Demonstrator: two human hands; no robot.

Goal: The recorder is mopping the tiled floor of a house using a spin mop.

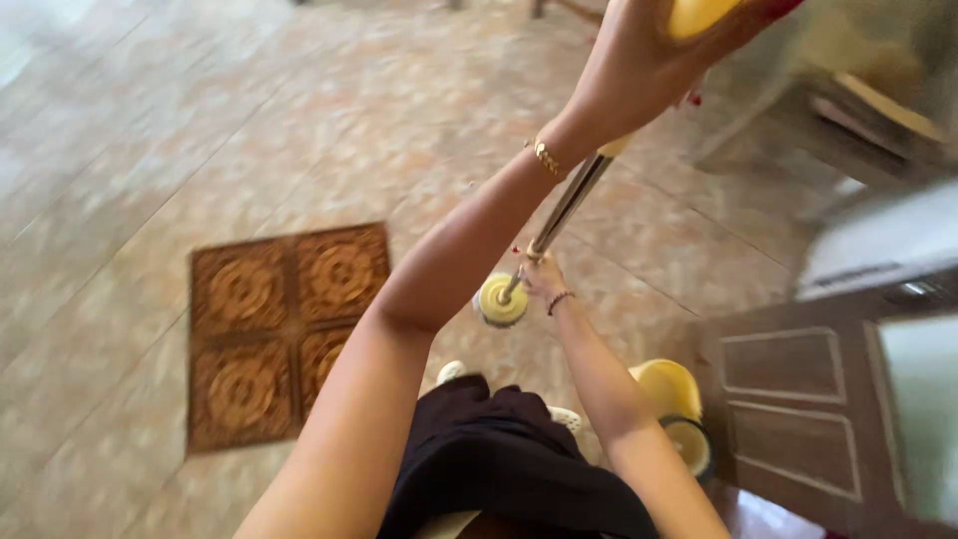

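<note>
The tiled floor (150,130) fills most of the view, pale and mottled, with a square brown patterned inset (279,329) toward 9 o'clock of centre. A dark wooden cabinet door (788,409) with raised panels stands at 4 o'clock. A yellow bucket (671,387) sits on the floor at about 5 o'clock, just beside the right forearm, with a second round yellow-rimmed part (691,444) touching its lower side. The mop pole (569,205), a slim metal shaft, has its long axis running from 1 o'clock at the top down to 7 o'clock, and it points down at the floor, ending in a round yellow mop head (501,300) near the middle of the frame. The left hand (649,55) is at 1 o'clock, closed around the pole's yellow top grip (699,14), a gold bracelet (546,157) on its wrist. The right hand (540,271) grips the lower shaft just above the head, a thin dark band (560,300) on its wrist.
</note>
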